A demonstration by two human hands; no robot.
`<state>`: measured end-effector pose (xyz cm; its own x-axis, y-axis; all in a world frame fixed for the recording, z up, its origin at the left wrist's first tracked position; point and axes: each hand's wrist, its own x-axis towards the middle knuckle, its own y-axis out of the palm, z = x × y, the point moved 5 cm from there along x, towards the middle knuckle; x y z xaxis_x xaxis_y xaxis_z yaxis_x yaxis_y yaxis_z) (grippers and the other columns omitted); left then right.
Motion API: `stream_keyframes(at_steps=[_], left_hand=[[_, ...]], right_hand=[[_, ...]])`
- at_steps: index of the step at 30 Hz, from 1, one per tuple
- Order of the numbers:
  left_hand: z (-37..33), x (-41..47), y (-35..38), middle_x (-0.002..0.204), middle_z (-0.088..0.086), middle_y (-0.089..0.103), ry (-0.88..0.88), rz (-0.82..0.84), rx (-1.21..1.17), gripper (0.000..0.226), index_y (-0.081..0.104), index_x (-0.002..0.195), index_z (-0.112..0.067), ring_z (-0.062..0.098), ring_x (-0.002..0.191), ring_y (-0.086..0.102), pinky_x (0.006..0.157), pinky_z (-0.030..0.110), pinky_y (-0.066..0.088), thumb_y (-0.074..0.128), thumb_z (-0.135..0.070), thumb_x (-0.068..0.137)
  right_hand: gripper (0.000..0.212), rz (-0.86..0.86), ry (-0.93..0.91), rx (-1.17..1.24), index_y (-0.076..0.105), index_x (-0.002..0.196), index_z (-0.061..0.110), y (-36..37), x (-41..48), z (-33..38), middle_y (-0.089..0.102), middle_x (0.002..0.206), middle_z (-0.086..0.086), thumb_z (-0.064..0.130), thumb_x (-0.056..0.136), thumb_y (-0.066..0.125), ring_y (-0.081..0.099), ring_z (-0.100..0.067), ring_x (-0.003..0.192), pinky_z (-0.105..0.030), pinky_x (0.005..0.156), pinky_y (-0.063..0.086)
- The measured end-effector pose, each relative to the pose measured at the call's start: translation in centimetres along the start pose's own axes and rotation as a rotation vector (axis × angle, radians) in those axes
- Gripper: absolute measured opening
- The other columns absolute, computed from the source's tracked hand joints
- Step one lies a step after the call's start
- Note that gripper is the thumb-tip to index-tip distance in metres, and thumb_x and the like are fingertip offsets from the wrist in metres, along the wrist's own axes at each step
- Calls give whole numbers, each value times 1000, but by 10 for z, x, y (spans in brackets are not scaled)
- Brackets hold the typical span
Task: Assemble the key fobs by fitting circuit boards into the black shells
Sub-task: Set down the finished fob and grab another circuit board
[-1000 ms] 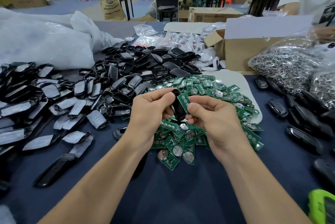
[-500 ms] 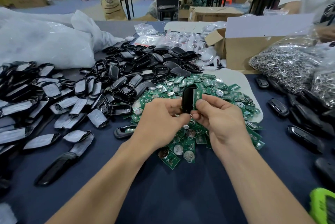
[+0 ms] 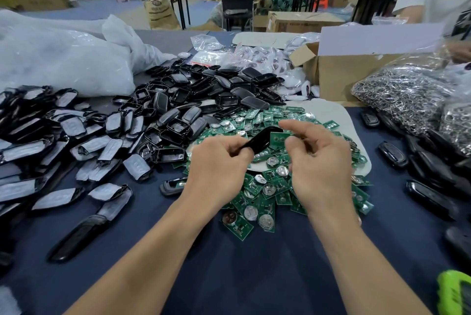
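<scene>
A dark blue cloth-covered surface fills the view, bare only in the near strip around the forearms; everywhere else it is crowded out to its edges. A big crumpled white plastic bag lies along the far left. Below it, film-wrapped black covers spread to the left edge. A heap of empty black plastic shells lies mid-surface, touching the pile of green circuit boards with silver coin cells. That pile spills off a white sheet toward the person. An open brown cardboard box stands far right, just beside a clear bag of metal key rings. Finished black fobs line the right side. A bright green device sits at the near right corner. Above the board pile, the left hand grips one glossy black shell, tilted up to the right. A single green board sits at its upper end. The right hand hovers just beside it, fingers loosely spread and holding nothing; whether its thumb touches the board cannot be told.
</scene>
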<state>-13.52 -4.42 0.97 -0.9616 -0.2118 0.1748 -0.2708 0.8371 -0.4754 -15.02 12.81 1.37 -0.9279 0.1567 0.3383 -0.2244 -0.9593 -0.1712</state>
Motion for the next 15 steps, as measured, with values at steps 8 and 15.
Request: stream_keyframes(at_steps=[8, 15], left_hand=[[-1, 0, 4, 73, -6, 79, -14, 74, -170, 42, 78, 86, -56, 18, 71, 78, 74, 51, 66, 66, -16, 88], [2, 0, 5, 70, -4, 78, -37, 97, -207, 29, 82, 91, -44, 13, 69, 77, 77, 44, 66, 65, -24, 78]], right_hand=[[25, -12, -10, -105, 74, 77, 31, 0, -5, 5, 74, 73, 15, 8, 79, 84, 73, -8, 66, -34, 68, 63], [23, -51, -21, -74, 73, 80, 30, -1, -7, 5, 73, 73, 14, 9, 82, 83, 73, -9, 61, -38, 64, 64]])
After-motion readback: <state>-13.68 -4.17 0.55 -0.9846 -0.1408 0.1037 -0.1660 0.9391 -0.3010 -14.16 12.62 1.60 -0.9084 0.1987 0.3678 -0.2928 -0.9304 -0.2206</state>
